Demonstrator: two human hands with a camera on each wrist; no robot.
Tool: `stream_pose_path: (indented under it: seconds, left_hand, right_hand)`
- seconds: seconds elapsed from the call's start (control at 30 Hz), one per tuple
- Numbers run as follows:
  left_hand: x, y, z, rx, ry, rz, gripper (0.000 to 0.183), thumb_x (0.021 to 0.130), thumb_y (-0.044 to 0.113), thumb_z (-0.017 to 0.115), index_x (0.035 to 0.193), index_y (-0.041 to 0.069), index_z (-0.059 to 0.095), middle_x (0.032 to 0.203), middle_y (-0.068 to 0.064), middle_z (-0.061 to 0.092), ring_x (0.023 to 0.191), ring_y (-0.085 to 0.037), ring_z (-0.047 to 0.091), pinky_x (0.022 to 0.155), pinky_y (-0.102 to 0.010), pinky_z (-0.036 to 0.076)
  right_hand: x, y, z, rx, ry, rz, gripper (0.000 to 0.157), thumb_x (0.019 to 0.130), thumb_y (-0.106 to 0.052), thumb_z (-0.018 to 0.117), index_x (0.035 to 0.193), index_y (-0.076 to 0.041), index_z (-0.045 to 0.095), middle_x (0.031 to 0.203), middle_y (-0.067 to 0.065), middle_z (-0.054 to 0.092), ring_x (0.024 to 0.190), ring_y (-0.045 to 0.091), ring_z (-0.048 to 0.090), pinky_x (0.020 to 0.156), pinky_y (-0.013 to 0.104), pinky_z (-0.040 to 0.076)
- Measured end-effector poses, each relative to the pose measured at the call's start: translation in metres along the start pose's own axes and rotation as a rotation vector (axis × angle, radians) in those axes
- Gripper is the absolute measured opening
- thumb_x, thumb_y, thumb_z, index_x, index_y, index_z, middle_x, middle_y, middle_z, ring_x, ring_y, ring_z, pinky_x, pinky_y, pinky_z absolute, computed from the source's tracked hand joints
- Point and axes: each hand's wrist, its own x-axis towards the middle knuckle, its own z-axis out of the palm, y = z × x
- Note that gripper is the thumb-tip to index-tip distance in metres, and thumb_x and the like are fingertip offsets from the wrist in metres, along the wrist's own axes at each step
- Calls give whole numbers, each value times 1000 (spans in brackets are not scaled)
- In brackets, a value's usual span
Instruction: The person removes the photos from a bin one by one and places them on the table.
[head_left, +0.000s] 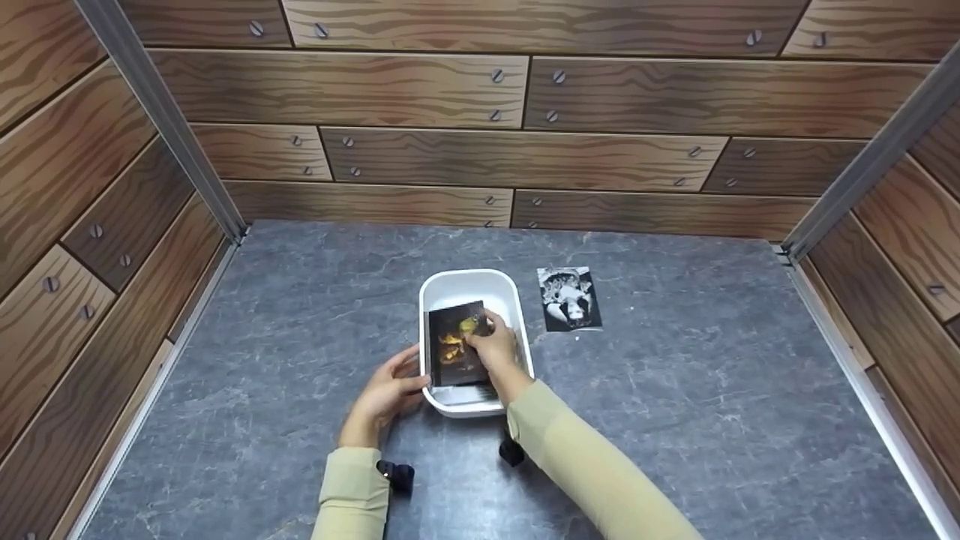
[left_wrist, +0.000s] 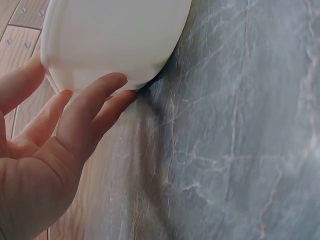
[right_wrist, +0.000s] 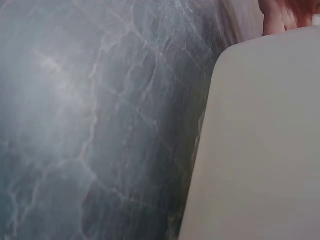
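White plastic tray [head_left: 469,282] on the tabletop [head_left: 675,390] is best steadied by the left hand [head_left: 381,396], fingers spread against its side, while the right hand [head_left: 497,352], its grip seemingly pinching the dark photo card [head_left: 451,363] inside, should handle it lightly and flat.

My sleeves [head_left: 600,461] are pale khaki, the tub [head_left: 469,282] white, the card [head_left: 450,364] dark with orange-yellow, the bench [head_left: 697,405] marbled grey.

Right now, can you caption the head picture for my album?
Right fingers hold a dark picture over a white tray, left fingers at its edge, a black-and-white picture beside it.
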Motion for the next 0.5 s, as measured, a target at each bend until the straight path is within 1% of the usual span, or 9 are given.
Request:
stream_pose_path:
  seconds: [0.1, 0.2, 0.27, 0.33, 0.4, 0.5]
  left_hand:
    - [0, 0, 0, -3, -3, 7, 66, 86, -10, 58, 147, -5, 32, 145, -35, 36, 114, -30, 56, 89, -41, 56]
    - [-1, 0, -1, -8, -9, 9, 67, 86, -9, 58, 147, -5, 32, 146, -35, 35, 114, -31, 56, 88, -41, 56]
    - [-1, 0, -1, -7, -12, 6, 67, 86, -8, 59, 147, -5, 31, 146, -35, 35, 114, -31, 56, 88, -41, 56]
    - [-1, 0, -1, -10, -13, 5, 68, 86, -7, 60, 147, -4, 31, 146, -35, 35, 114, -31, 56, 88, -41, 56]
    - [0, 0, -1, -15, -20, 4, 69, 86, -7, 60, 147, -5, 31, 146, -35, 34, 113, -30, 56, 88, -41, 56]
    - [0, 0, -1, -22, -28, 12, 69, 86, -8, 60, 147, -6, 30, 146, -36, 34, 110, -29, 57, 89, -41, 56]
  right_hand:
    - [-1, 0, 0, 22, 24, -32, 60, 73, 3, 68, 132, -5, 58, 117, 24, 64, 109, 35, 58, 88, 40, 53]
    - [-2, -1, 0, 29, 48, -48, 62, 70, 7, 68, 130, -6, 60, 113, 23, 65, 101, 33, 61, 79, 35, 54]
    - [-3, -1, -1, 16, 61, -57, 63, 69, 6, 70, 129, -9, 62, 108, 20, 66, 92, 30, 60, 76, 33, 51]
    - [-3, -1, -1, -2, 72, -66, 63, 67, 6, 72, 128, -10, 63, 104, 16, 67, 86, 27, 59, 73, 31, 47]
    - [-3, -1, -1, 21, 68, -67, 63, 68, 6, 71, 128, -11, 63, 98, 14, 67, 84, 24, 58, 73, 30, 46]
    - [-3, -2, 0, 93, 44, -63, 63, 69, 9, 68, 129, -10, 62, 87, 10, 63, 82, 21, 56, 72, 29, 50]
